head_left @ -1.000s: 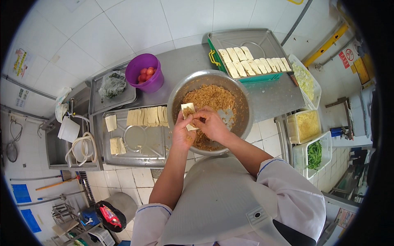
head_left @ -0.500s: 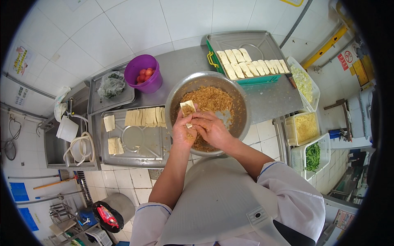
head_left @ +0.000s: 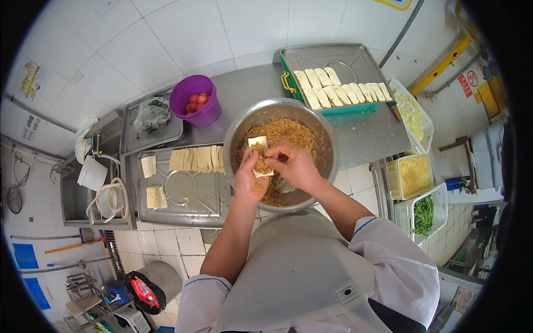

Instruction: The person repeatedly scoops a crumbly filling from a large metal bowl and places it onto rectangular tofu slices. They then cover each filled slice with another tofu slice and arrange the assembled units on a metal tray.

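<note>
My left hand holds a pale slice of what looks like tofu over a large steel bowl. Brown minced filling lies along the top of the slice. With bent, closed fingers my right hand touches this filling from the right side. Much more of the brown mixture fills the bowl, and bare metal shows low in it. Filled, folded-looking pale pieces stand in rows on a metal tray at the back right. Plain slices lie lined up on a tray to the left.
The left steel tray reaches close to the bowl. Behind it stands a purple bucket of tomatoes, beside a bag of dark greens. A green crate supports the back tray. Baskets of shredded food and greens stand at right.
The slice now lies more exposed in my left hand, with filling spread along it. My right hand has lifted off my left palm, its fingers now at the filling.
</note>
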`<state>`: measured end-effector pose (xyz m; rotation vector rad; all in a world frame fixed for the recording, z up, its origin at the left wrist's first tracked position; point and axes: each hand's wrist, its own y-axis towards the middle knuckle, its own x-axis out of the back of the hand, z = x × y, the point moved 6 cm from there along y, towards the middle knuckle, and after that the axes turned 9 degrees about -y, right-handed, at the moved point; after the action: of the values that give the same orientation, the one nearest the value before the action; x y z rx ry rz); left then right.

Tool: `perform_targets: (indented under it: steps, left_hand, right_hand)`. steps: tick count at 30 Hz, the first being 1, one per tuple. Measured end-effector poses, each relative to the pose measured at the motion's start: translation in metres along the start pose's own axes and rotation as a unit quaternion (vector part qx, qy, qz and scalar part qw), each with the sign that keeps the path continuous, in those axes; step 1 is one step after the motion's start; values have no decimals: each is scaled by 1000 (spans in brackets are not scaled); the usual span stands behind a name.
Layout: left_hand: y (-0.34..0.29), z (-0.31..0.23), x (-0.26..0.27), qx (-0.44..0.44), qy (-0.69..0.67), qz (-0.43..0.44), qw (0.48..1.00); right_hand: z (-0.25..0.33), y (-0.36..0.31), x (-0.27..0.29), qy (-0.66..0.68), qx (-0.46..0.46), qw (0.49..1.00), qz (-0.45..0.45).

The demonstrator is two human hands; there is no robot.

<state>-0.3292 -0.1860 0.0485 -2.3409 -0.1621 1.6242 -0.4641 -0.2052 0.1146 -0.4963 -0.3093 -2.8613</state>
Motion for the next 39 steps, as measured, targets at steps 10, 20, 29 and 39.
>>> perform_targets:
  steps: [10, 20, 29, 39]
  left_hand:
    - [-1, 7, 6, 33, 27, -12, 999]
    - [-1, -29, 47, -27, 3, -44, 999]
    - [-14, -38, 69, -33, -19, -112, 993]
    - [-1, -27, 73, -12, 6, -106, 994]
  right_hand:
    - [-10, 18, -1, -3, -30, 999, 15]
    - [-245, 33, -23, 16, -280, 957, 78]
    - [-380, -47, -96, 212, -561, 800, 8]
    - [-264, -36, -67, 355, -480, 801, 34]
